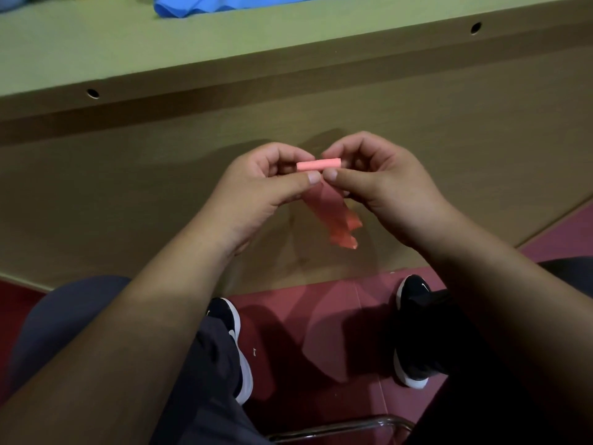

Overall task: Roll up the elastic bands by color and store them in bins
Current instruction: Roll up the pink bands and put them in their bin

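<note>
While the worktop (224, 49) fills the top and red floor (305, 332) the bottom, a blue sheet (199, 3) sits bunched at the far edge, black shoes (414, 300) down low. Left grip (256, 191) and right grip (385, 184) meet in front of the worktop's side panel, both pinching the pink band (317, 164) btwn thumb & fingers. Its top is rolled tight, rest hangs loose underneath.
</note>
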`<state>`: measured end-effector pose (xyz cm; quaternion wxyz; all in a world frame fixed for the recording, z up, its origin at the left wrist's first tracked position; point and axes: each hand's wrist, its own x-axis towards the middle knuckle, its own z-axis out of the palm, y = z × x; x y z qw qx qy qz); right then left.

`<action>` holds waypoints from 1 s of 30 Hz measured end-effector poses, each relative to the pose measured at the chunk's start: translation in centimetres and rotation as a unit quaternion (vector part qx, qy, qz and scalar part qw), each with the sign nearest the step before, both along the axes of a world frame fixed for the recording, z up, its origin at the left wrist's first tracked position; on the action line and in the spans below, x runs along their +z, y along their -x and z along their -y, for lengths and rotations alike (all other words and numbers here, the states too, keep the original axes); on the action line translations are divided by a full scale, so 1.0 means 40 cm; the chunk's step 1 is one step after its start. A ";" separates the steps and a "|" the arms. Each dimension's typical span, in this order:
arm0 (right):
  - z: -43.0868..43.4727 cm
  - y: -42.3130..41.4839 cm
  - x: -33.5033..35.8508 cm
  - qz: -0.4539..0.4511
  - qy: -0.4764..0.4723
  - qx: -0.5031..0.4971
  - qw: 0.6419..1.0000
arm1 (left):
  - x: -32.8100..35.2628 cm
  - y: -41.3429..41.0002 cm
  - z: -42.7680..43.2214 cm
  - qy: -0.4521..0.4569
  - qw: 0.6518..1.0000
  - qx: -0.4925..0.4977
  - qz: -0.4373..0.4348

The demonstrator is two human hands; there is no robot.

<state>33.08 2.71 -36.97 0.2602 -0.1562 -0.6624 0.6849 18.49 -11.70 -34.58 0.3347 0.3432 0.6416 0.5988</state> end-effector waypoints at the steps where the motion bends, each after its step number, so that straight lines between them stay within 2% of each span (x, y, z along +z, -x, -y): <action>1: -0.002 0.000 0.000 -0.001 -0.004 -0.001 1.000 | -0.002 -0.004 -0.002 0.002 1.000 0.001 -0.006; 6: -0.007 -0.003 0.006 -0.009 -0.009 -0.011 1.000 | -0.007 -0.009 -0.011 -0.006 0.999 0.009 -0.039; 14: -0.005 -0.009 0.010 -0.012 0.003 0.000 1.000 | -0.002 -0.009 -0.011 -0.013 0.999 0.007 -0.045; 23: -0.003 -0.017 0.014 0.058 -0.010 -0.034 0.998 | -0.006 -0.024 -0.016 -0.041 0.993 0.007 -0.111; 26: -0.003 -0.020 0.015 0.060 -0.024 -0.029 0.997 | -0.007 -0.028 -0.027 -0.040 0.993 0.030 -0.105; 30: 0.001 -0.020 0.022 0.017 -0.035 -0.032 0.999 | -0.002 -0.038 -0.040 -0.033 0.995 0.044 -0.080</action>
